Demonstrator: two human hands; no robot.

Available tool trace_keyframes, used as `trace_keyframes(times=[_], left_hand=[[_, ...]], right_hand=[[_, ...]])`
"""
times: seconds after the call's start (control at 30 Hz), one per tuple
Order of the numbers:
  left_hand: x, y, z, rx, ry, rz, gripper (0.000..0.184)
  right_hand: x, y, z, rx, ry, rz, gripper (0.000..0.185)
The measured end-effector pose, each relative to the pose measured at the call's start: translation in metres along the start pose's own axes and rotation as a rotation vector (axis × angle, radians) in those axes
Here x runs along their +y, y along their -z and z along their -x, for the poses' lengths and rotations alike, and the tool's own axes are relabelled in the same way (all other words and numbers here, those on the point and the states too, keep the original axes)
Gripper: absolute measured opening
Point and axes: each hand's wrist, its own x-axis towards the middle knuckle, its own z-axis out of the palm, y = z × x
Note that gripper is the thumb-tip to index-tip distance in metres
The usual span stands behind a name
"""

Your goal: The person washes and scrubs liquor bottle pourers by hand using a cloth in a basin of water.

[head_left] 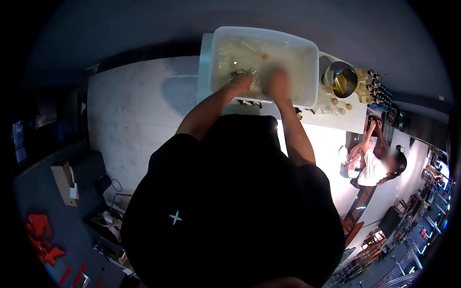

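Note:
Both my hands reach into a large white plastic tub (313,72) holding cloudy, yellowish water. My left hand (241,84) is closed at the water's surface, left of the tub's middle. Small dark, shiny pieces (242,72) lie right by its fingertips; whether it grips one is hidden. Motion smears my right hand (278,83), which is a little to the right in the tub, so its fingers do not show clearly. A pale stick-like piece (248,45) and a small brownish spot (264,56) are farther back in the water.
The tub stands on a white table (355,115). To its right are a dark round pan (346,79) with yellow liquid, several small glass jars (334,101) and rows of bottles (372,86). Another person (372,165) sits at the right. A cardboard box (63,182) is at the left.

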Motion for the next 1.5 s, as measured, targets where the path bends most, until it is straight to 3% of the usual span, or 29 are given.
trace_keyframes(times=[0.1,0.2,0.27,0.3,0.4,0.53,0.7,0.77,0.87,0.97,1.07,1.17,1.27,1.47,1.5], left_hand=[[0.013,0.006,0.001,-0.112,0.120,-0.028,0.026],[0.035,0.035,0.010,-0.137,0.059,0.050,0.030],[0.043,0.051,0.014,-0.196,-0.089,0.055,0.033],[0.038,0.046,0.010,-0.233,-0.040,0.201,0.033],[0.027,0.037,0.004,-0.291,0.044,0.507,0.031],[0.056,0.072,0.039,-0.260,-0.014,0.564,0.024],[0.015,0.020,0.013,-0.034,0.012,0.393,0.013],[0.001,0.030,0.011,-0.171,-0.065,0.231,0.014],[-0.012,0.022,0.009,-0.077,0.014,0.331,0.034],[0.024,0.065,0.032,-0.217,0.267,0.309,0.036],[0.036,0.073,0.035,-0.296,0.259,0.268,0.033],[0.006,0.009,0.013,-0.032,0.053,0.075,0.033],[0.004,-0.009,0.007,-0.059,0.052,0.085,0.032],[0.037,0.058,0.024,-0.068,-0.024,-0.146,0.027],[0.037,0.069,0.026,0.009,0.050,-0.089,0.026]], right_hand=[[-0.038,0.037,-0.005,-0.304,-0.027,-0.174,0.052],[-0.058,0.054,-0.004,-0.449,0.188,-0.211,0.054],[-0.042,0.018,-0.002,-0.417,0.223,-0.313,0.054],[-0.044,0.014,-0.003,-0.402,0.243,-0.363,0.054],[-0.047,0.011,-0.002,-0.404,0.279,-0.202,0.051],[-0.048,0.009,-0.004,-0.429,0.235,0.031,0.031],[-0.036,0.009,0.002,-0.396,0.158,0.153,0.024],[-0.035,0.021,0.004,-0.522,0.021,0.167,0.027],[-0.038,0.028,0.006,-0.594,-0.071,0.192,0.031],[-0.038,0.026,0.004,-0.618,-0.115,0.212,0.032],[-0.035,0.018,0.000,-0.652,-0.170,0.202,0.032],[-0.039,0.024,-0.001,-0.688,-0.184,0.186,0.034],[-0.038,0.025,-0.001,-0.682,-0.198,0.177,0.036],[-0.045,0.032,0.000,-0.668,-0.229,0.178,0.033],[-0.044,0.032,0.000,-0.661,-0.230,0.169,0.033]])
